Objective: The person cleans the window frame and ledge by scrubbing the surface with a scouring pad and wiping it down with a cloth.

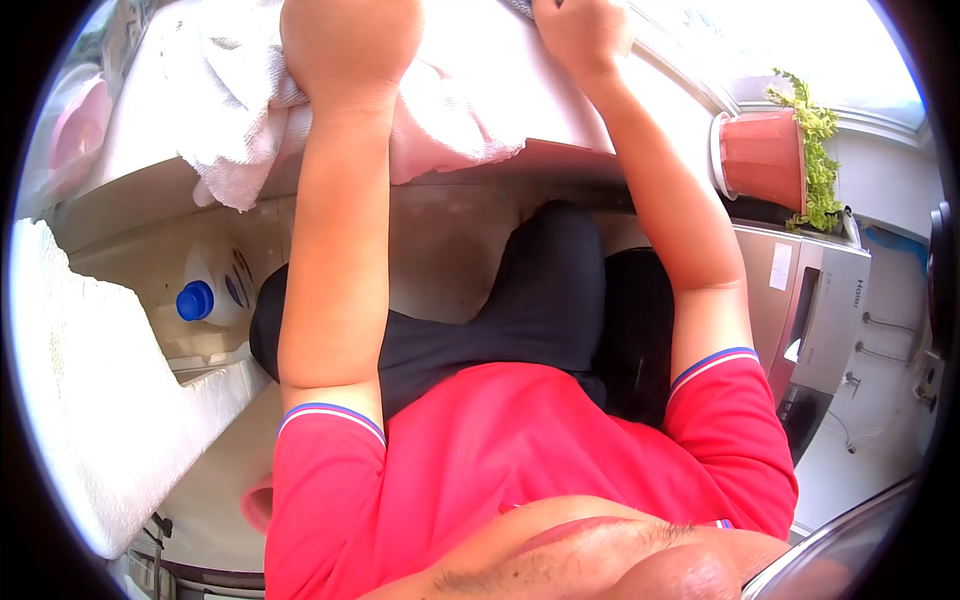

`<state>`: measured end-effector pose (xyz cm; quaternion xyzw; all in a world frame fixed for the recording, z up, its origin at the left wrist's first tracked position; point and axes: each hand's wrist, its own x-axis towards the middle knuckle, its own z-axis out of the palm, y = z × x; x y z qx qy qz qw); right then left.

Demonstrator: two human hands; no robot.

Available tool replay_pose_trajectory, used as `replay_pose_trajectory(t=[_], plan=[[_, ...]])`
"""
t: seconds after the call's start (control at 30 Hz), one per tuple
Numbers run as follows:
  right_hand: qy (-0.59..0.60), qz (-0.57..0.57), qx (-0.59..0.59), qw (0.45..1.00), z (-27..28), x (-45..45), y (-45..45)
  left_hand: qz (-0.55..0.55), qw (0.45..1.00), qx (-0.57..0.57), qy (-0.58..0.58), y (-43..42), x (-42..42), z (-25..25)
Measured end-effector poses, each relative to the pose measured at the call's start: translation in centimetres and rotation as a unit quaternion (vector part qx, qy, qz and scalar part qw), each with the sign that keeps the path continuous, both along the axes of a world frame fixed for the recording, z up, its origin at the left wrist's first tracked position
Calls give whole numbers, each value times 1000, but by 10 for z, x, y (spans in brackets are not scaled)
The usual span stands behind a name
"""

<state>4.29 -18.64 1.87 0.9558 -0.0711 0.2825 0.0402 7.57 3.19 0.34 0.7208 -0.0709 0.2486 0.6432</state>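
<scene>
The silver machine (835,310) at right reads "Haier"; its white sticker (780,266) is illegible. A potted plant (765,155) stands just behind it, near the right forearm. A blue-capped bottle (220,285) and white foam (95,385) sit at left, below the tabletop (470,60). The white towel (235,90) hangs over its edge, under the left hand (352,45), a fist, its grip unclear. The right hand's (588,35) fingers are cropped; its grip cannot be told.

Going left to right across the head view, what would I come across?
Pink item → white bottle with blue cap → left hand → right hand → potted green plant.
</scene>
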Motion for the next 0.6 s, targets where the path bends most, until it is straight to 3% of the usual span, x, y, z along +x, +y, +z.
replay_pose_trajectory(t=[0.03,0.13,0.3,0.47,0.6], plan=[[32,-43,33,998,6,-5,1,4,1000,-3,7,0,-2,3],[-12,17,-2,1000,-6,3,-1,17,1000,4,-2,-3,-5,3],[-4,5,31,999,0,13,22,-13,999,-1,49,1,-5,10],[-10,10,72,997,0,-7,-19,17,1000,-3,-2,-1,-1,1],[-64,46,34,996,-10,7,2,-2,1000,9,-12,0,-2,2]])
